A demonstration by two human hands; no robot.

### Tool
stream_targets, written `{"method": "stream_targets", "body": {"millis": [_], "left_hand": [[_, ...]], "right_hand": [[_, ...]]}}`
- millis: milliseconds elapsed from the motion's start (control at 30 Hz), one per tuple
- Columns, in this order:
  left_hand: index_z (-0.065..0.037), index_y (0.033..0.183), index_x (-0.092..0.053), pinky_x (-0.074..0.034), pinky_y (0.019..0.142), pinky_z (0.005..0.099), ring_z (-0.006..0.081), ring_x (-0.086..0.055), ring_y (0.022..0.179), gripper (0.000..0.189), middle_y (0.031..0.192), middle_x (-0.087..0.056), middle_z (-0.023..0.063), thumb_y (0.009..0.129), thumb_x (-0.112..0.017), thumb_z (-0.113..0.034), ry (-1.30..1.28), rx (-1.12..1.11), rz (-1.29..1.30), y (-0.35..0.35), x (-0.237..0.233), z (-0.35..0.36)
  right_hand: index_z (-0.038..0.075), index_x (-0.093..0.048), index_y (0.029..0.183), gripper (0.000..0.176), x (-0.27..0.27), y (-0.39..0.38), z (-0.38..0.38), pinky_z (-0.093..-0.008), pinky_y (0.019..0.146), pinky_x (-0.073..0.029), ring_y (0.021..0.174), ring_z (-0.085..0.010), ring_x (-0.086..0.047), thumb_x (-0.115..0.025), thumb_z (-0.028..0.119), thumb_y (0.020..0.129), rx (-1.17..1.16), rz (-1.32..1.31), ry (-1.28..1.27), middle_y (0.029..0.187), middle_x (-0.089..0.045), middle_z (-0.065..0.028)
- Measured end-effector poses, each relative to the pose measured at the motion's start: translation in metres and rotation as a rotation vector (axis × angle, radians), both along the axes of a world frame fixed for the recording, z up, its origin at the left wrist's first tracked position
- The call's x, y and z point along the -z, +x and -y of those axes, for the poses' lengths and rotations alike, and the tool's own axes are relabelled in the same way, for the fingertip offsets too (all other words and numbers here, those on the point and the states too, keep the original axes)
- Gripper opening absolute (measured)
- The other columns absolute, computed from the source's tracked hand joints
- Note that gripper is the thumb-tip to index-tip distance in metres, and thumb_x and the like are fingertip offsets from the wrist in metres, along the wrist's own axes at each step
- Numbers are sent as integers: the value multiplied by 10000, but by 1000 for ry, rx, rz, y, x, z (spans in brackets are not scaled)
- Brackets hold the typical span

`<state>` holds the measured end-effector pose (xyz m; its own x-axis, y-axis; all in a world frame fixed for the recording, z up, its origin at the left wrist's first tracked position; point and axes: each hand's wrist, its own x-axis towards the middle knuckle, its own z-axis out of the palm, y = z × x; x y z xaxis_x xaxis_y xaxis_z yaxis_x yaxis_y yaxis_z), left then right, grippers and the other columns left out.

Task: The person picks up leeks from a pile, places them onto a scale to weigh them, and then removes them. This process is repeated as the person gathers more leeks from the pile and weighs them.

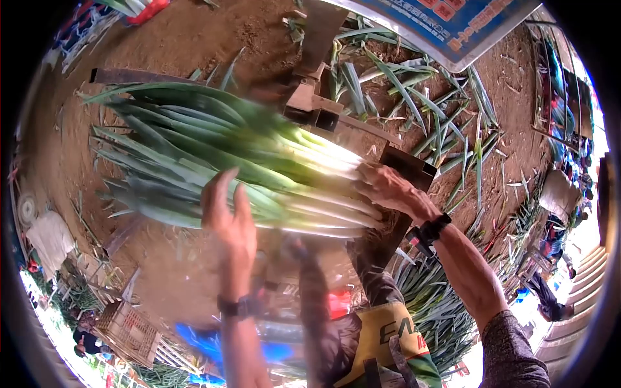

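A large bundle of leeks (259, 152) lies across a low stand, green leaves to the left and white root ends to the right. My right hand (391, 189) is closed around the white ends at the right side of the bundle. Over the lower edge of the green leaves, my left hand (231, 210) is slightly blurred, with thumb and fingers apart. Both wrists wear dark bands. Part of the stand, a dark metal plate (407, 161), shows just beyond my right hand.
A blue sign (446, 29) juts in at the top. Loose leek leaves (453, 123) litter the dirt floor on the right. A big pile of leeks (433, 297) lies beside my legs, and a wicker basket (129, 331) stands at lower left.
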<state>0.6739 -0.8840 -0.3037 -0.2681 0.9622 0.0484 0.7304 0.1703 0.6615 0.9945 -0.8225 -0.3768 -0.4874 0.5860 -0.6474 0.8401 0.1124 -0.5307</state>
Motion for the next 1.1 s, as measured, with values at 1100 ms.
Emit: {"method": "stream_targets", "body": {"millis": [1100], "left_hand": [[-165,1499,-422,-319,1117,509,253,-371,1409,572,1567,-412,6,965,-614,-237,-124,499,-533,-12,89,-29]], "right_hand": [[6,-595,1055,223,-31,1,45,-443,631,-595,828,-350,-660,-655,26,841,36,-24,642,1007,-602,-194]]}}
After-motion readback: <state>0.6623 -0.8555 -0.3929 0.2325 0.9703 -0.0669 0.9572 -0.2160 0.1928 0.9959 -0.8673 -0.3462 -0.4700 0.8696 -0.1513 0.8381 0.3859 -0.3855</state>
